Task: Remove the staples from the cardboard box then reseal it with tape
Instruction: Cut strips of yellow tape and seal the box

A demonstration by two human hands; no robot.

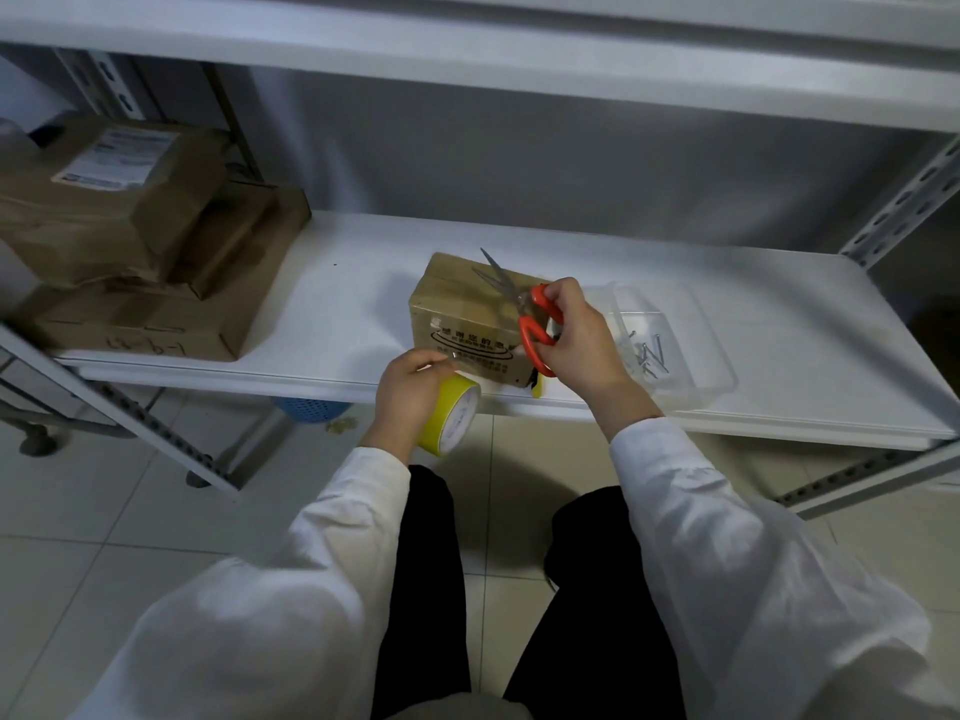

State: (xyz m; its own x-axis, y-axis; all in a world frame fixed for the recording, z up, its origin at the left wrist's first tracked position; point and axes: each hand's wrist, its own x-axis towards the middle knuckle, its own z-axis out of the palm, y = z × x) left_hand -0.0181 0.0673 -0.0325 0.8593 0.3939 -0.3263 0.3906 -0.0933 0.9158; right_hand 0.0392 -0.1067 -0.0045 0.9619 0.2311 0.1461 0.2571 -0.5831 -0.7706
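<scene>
A small brown cardboard box [462, 319] with printed text on its front stands near the front edge of the white shelf [779, 324]. My right hand [582, 337] grips orange-handled scissors [524, 317] over the box's right end, blades open and pointing up and left. My left hand [408, 389] holds a roll of clear tape with a yellow core [451, 415] just below the shelf's front edge. A strip of clear tape runs from the roll up toward the box front.
A clear plastic tray [670, 345] holding several metal staples or nails lies right of the box. Stacked brown parcels [130, 241] fill the shelf's left end. A blue basket [311, 407] sits on the tiled floor under the shelf. Metal uprights frame both sides.
</scene>
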